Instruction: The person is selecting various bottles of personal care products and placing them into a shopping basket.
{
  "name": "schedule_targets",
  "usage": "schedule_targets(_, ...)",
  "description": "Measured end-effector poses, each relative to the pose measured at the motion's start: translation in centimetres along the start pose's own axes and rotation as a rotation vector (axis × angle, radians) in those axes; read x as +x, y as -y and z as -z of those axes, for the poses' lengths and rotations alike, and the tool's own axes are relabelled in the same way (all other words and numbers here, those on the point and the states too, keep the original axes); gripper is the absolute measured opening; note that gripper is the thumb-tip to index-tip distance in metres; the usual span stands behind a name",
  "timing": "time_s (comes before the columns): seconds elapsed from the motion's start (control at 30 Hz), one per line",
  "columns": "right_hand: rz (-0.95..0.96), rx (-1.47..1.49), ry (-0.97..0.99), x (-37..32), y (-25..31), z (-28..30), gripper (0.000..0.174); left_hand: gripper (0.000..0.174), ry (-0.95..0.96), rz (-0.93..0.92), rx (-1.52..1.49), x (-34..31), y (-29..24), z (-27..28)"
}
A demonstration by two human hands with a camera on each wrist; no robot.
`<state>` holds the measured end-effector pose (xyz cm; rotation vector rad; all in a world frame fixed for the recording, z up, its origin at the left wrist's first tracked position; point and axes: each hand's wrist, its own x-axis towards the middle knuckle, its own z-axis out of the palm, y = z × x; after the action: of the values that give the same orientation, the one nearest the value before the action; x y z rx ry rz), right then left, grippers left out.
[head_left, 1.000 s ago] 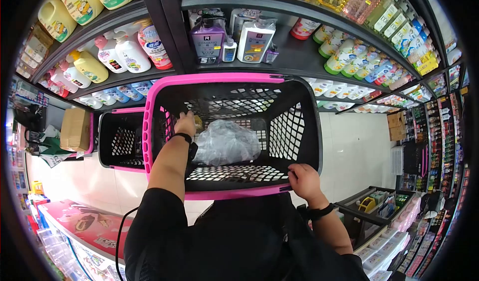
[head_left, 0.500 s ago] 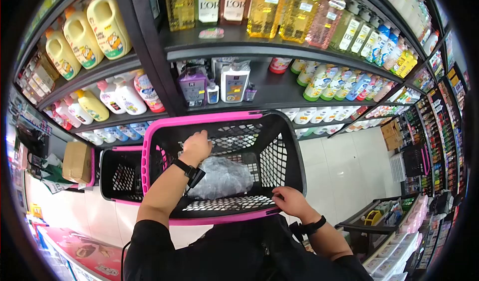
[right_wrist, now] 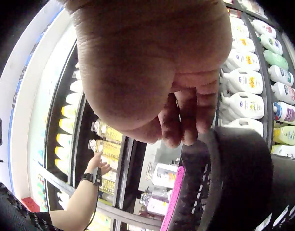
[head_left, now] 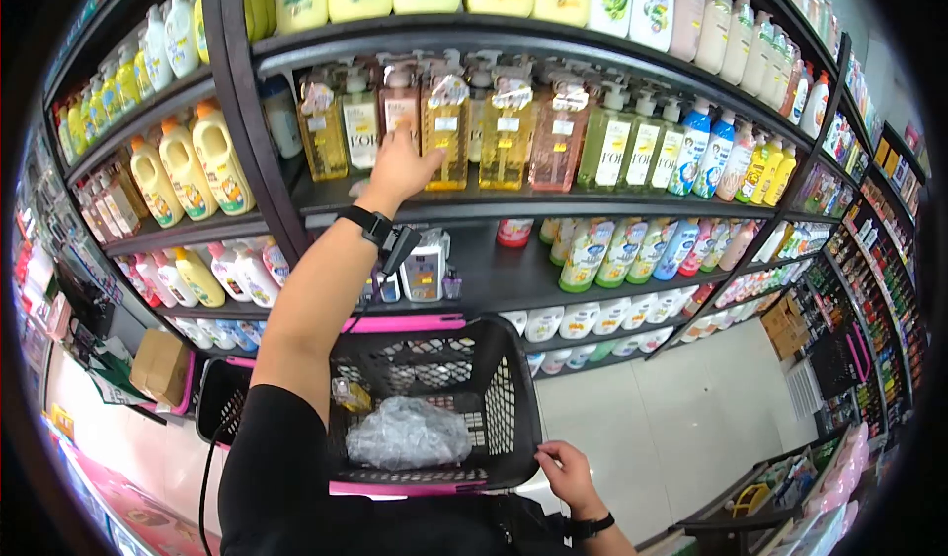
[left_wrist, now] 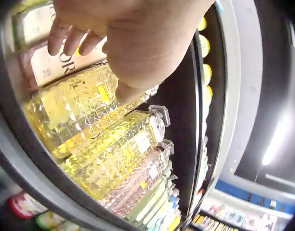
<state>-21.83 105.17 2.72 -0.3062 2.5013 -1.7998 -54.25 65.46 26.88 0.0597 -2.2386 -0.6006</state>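
My left hand (head_left: 400,169) reaches up to a shelf, its fingers in front of a pink pump bottle (head_left: 399,104). In the left wrist view the fingers of the left hand (left_wrist: 133,43) lie loosely bent over that bottle's label (left_wrist: 53,65), and the thumb is against a yellow bottle (left_wrist: 73,106); firm contact cannot be told. My right hand (head_left: 570,479) is beside the corner of a black basket (head_left: 518,398) with pink edges, fingers loosely bent and holding nothing visible. A clear plastic bag (head_left: 410,433) and a small yellowish item (head_left: 351,394) lie inside the basket.
More yellow, pink and green bottles line the same shelf (head_left: 474,200). Shelves with bottles stand above, below and to both sides. A second black basket (head_left: 219,398) and a cardboard box (head_left: 161,366) are at the left. Pale floor (head_left: 652,408) shows at the right.
My left hand has left the basket's inside and risen to the shelf bottles. The head view has tilted upward. My right hand stays near the basket's corner.
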Motion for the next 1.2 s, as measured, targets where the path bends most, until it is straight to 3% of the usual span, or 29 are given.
schedule_targets(0.07, -0.032, 0.085, -0.081, -0.8, -2.5, 1.0, 0.017, 0.079, 0.011, 0.090, -0.342, 1.1, -0.7, -1.6)
schedule_targets(0.1, -0.065, 0.102, -0.116, -1.3, -3.5, 1.7, 0.016, 0.074, 0.132, 0.263, -0.653, 0.6, -2.0, -1.0)
schedule_targets(0.13, -0.101, 0.118, -0.150, -1.8, -4.0, 2.5, 0.016, 0.068, 0.127, 0.329, -0.738, 0.6, -2.9, -1.0)
schedule_targets(0.3, -0.203, 0.129, -0.212, -4.0, -6.7, 5.7, 0.014, 0.065, 0.163, 0.286, -0.818, 1.5, -0.6, -3.5)
schedule_targets(0.57, -0.211, 0.139, -0.219, -4.0, -5.2, 4.8, 0.017, 0.047, 0.151, 0.326, -0.985, -0.8, -1.2, -0.6)
schedule_targets(0.73, -0.159, 0.051, -0.066, -1.8, -3.4, 2.8, 0.016, 0.043, 0.221, 0.290, -1.285, -9.3, -1.3, 5.6)
schedule_targets(0.8, -0.128, 0.081, -0.002, 0.2, -1.2, 1.9, 0.016, 0.049, 0.262, 0.250, -1.385, -14.1, -2.3, 8.8)
schedule_targets(0.87, -0.009, 0.113, 0.071, 2.5, -0.3, 0.4, 0.023, 0.054, 0.305, 0.234, -1.408, -18.7, -2.5, 10.7)
schedule_targets(0.93, 0.062, 0.254, 0.196, 4.9, 2.7, -1.5, 0.034, 0.057, 0.310, 0.355, -1.446, -23.4, -2.7, 11.9)
schedule_targets(0.97, 0.115, 0.249, 0.247, 5.8, 4.7, -2.7, 0.042, 0.065, 0.417, 0.382, -1.441, -25.4, -2.3, 12.6)
schedule_targets(1.07, 0.285, 0.205, 0.404, 8.1, 10.4, -7.1, 0.065, 0.066, 0.447, 0.452, -1.398, -31.8, -1.2, 12.5)
schedule_targets(1.2, 0.176, 0.362, 0.583, 8.3, 11.6, -13.2, 0.073, 0.065, 0.427, 0.592, -1.411, -38.1, -0.3, 12.2)
